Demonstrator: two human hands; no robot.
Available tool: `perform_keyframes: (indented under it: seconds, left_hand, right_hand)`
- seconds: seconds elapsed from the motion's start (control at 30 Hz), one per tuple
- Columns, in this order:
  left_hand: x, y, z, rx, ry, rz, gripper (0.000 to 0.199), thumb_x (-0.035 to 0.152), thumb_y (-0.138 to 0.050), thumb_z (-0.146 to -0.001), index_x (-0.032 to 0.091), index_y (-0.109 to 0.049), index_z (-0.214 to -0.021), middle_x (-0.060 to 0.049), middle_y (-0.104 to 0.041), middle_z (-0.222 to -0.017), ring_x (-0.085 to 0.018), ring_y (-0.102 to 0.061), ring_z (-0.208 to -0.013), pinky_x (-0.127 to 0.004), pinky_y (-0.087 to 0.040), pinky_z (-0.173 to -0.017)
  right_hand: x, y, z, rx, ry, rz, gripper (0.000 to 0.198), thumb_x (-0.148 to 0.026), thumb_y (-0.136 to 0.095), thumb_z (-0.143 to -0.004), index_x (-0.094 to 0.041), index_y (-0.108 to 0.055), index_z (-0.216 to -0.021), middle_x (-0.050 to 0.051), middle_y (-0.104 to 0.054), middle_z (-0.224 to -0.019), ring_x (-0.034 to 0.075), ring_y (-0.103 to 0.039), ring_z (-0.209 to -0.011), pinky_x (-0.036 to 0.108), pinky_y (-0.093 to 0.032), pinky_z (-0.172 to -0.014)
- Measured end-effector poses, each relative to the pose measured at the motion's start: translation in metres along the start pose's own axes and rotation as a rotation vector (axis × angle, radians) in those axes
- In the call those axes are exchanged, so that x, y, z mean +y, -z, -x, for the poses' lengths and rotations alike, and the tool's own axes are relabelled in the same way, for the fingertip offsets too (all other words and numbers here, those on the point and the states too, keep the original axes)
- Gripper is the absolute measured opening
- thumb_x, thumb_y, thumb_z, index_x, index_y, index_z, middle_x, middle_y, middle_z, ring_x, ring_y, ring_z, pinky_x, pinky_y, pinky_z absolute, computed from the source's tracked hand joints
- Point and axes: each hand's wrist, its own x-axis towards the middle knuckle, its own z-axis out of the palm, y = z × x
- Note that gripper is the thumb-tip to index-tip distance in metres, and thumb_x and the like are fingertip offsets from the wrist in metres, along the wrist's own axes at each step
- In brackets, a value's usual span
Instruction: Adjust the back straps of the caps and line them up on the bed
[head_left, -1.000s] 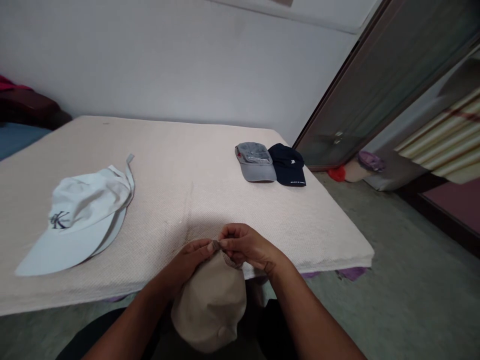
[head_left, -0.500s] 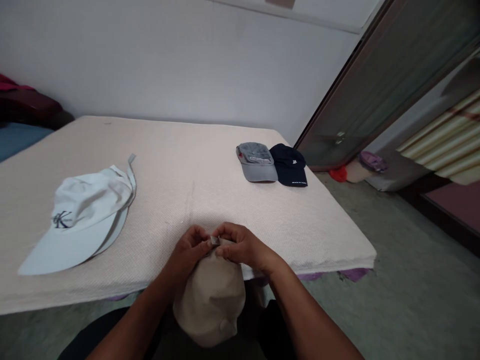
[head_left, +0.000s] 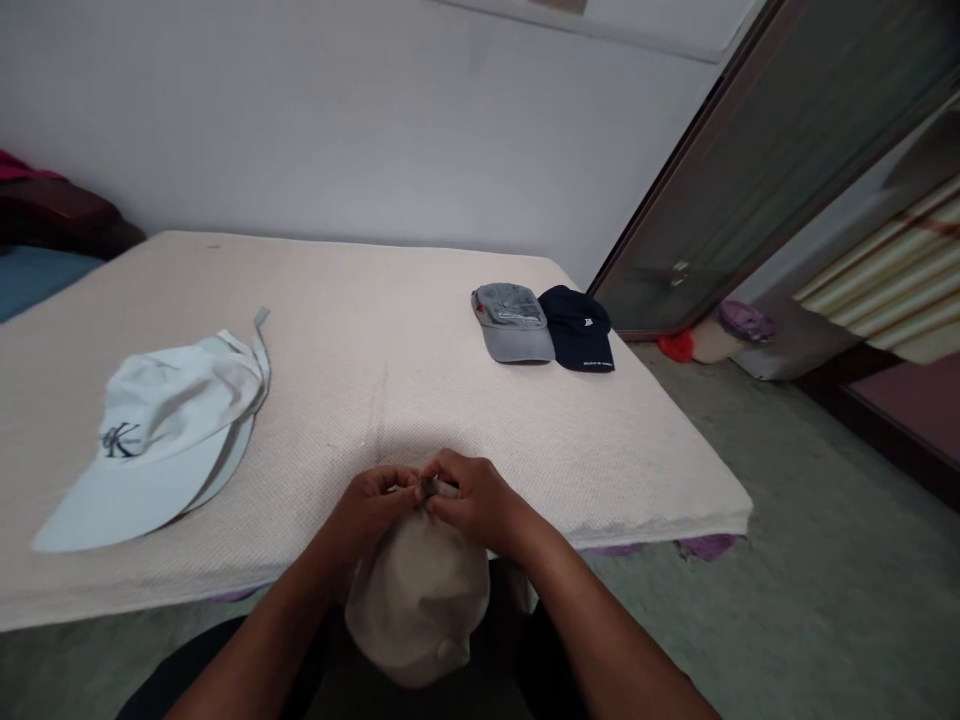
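in my head view, my left hand [head_left: 375, 510] and right hand [head_left: 484, 505] both pinch the top edge of a beige cap [head_left: 420, 610], held by the near side of the bed [head_left: 322, 300]. a white cap [head_left: 180, 400] lies to the left; farther off, a gray cap [head_left: 514, 322] touches a navy cap [head_left: 577, 330].

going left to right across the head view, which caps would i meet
White cap with dark lettering → beige cap at the near edge → grey cap → navy cap
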Motion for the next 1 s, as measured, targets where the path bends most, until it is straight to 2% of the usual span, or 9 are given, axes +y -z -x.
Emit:
perform_keyframes:
  seconds: [0.17, 0.3, 0.47, 0.63, 0.8, 0.87, 1.0]
  left_hand:
    - [-0.009, -0.002, -0.002, -0.005, 0.010, 0.053, 0.015, 0.030, -0.066, -0.074, 0.016, -0.062, -0.074, 0.001, -0.061, -0.063, -0.012, -0.052, -0.054, -0.024, -0.037, -0.054]
    - [-0.004, -0.005, 0.003, -0.036, 0.002, 0.053, 0.012, 0.028, -0.061, -0.073, 0.017, -0.060, -0.070, 0.001, -0.058, -0.061, -0.013, -0.050, -0.054, -0.025, -0.037, -0.054]
    - [0.002, 0.003, 0.004, 0.017, -0.099, 0.005, 0.008, 0.020, -0.053, -0.067, 0.018, -0.060, -0.067, 0.001, -0.056, -0.066, -0.015, -0.047, -0.060, -0.026, -0.037, -0.058]
    - [0.002, 0.013, 0.001, 0.039, -0.110, -0.085, 0.010, 0.021, -0.048, -0.064, 0.021, -0.058, -0.061, 0.004, -0.043, -0.053, -0.013, -0.034, -0.049, -0.026, -0.028, -0.050]
    - [-0.003, 0.017, -0.002, 0.009, -0.152, -0.063, 0.010, 0.016, -0.049, -0.062, 0.022, -0.056, -0.058, 0.001, -0.050, -0.060, -0.014, -0.039, -0.052, -0.026, -0.032, -0.051]
    - [-0.004, 0.015, -0.001, -0.003, -0.149, -0.055, 0.012, 0.017, -0.049, -0.066, 0.022, -0.059, -0.063, 0.001, -0.055, -0.064, -0.015, -0.045, -0.057, -0.026, -0.035, -0.054]
    - [0.002, 0.004, 0.003, -0.057, -0.145, -0.080, 0.018, 0.031, -0.053, -0.080, 0.021, -0.067, -0.077, -0.002, -0.065, -0.079, -0.019, -0.057, -0.074, -0.028, -0.043, -0.067]
  right_hand:
    - [-0.002, -0.002, -0.001, -0.038, -0.021, -0.040, 0.017, -0.016, -0.063, -0.073, -0.020, -0.061, -0.089, -0.001, -0.064, -0.081, 0.015, -0.057, -0.076, 0.024, -0.038, -0.065]
    - [-0.001, 0.001, -0.001, -0.049, -0.008, -0.054, 0.017, -0.018, -0.065, -0.073, -0.021, -0.062, -0.089, 0.000, -0.064, -0.083, 0.014, -0.056, -0.077, 0.024, -0.038, -0.066]
    - [0.004, 0.010, 0.000, -0.041, -0.079, 0.033, 0.014, -0.020, -0.067, -0.071, -0.019, -0.062, -0.084, -0.002, -0.057, -0.069, 0.011, -0.049, -0.064, 0.023, -0.034, -0.056]
    - [0.006, 0.015, 0.002, -0.106, -0.132, -0.071, 0.016, -0.019, -0.067, -0.072, -0.019, -0.063, -0.087, -0.002, -0.055, -0.067, 0.010, -0.048, -0.061, 0.021, -0.034, -0.053]
    - [0.005, 0.016, 0.002, -0.094, -0.158, -0.097, 0.017, -0.017, -0.068, -0.069, -0.019, -0.064, -0.086, -0.003, -0.052, -0.065, 0.010, -0.046, -0.060, 0.021, -0.033, -0.052]
    - [0.004, 0.017, 0.002, -0.088, -0.158, -0.099, 0.016, -0.017, -0.068, -0.069, -0.019, -0.064, -0.085, -0.003, -0.051, -0.064, 0.010, -0.045, -0.059, 0.021, -0.032, -0.052]
    - [0.005, 0.017, 0.003, -0.110, -0.119, -0.138, 0.019, -0.018, -0.069, -0.069, -0.019, -0.064, -0.087, -0.004, -0.050, -0.066, 0.009, -0.044, -0.060, 0.021, -0.033, -0.053]
